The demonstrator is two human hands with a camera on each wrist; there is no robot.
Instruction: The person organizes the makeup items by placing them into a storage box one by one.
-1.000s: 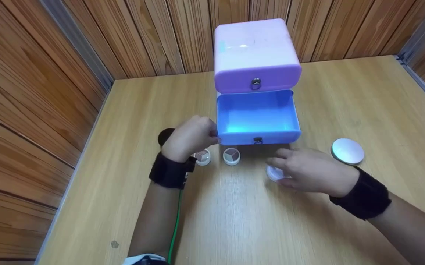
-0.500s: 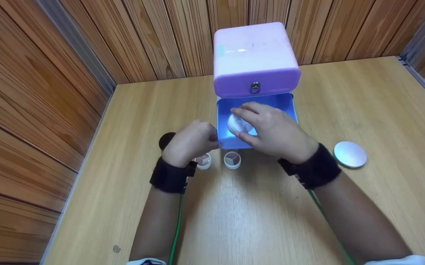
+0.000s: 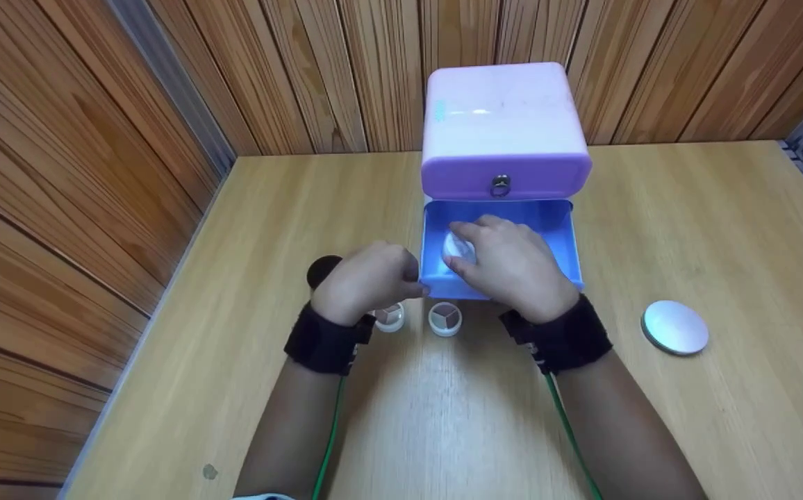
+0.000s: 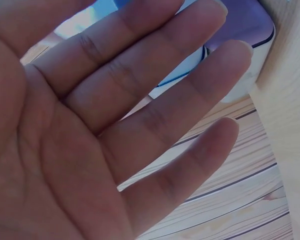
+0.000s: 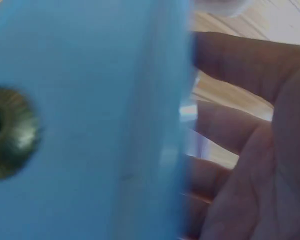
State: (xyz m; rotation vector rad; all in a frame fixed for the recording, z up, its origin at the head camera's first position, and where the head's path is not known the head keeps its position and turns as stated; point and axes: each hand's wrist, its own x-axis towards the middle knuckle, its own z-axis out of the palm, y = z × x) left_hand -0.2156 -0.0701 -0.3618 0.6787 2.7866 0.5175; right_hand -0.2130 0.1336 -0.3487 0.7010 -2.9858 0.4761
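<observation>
My right hand (image 3: 516,269) is inside the pulled-out blue drawer (image 3: 567,236), its thumb and fingers round a small white round container (image 3: 458,248) near the drawer's left side. In the right wrist view the blurred drawer front (image 5: 90,120) hides the fingertips and the container. My left hand (image 3: 367,281) rests at the drawer's front left corner, thumb tip by the edge. Its fingers (image 4: 155,120) look straight and slightly spread in the left wrist view. Below the drawer lie two small round pots, a three-section one (image 3: 445,319) and another (image 3: 390,318) partly behind the left wrist.
Above the drawer is the pink and purple top (image 3: 506,125) of the box, with a metal ring pull (image 3: 500,185). A round silvery-white case (image 3: 675,327) lies to the right. A dark round thing (image 3: 323,271) shows behind my left hand. Wood-plank walls (image 3: 325,76) border the table.
My right hand has picked the white round container up from the table and carried it left and forward into the drawer. My left hand has stayed at the drawer's corner.
</observation>
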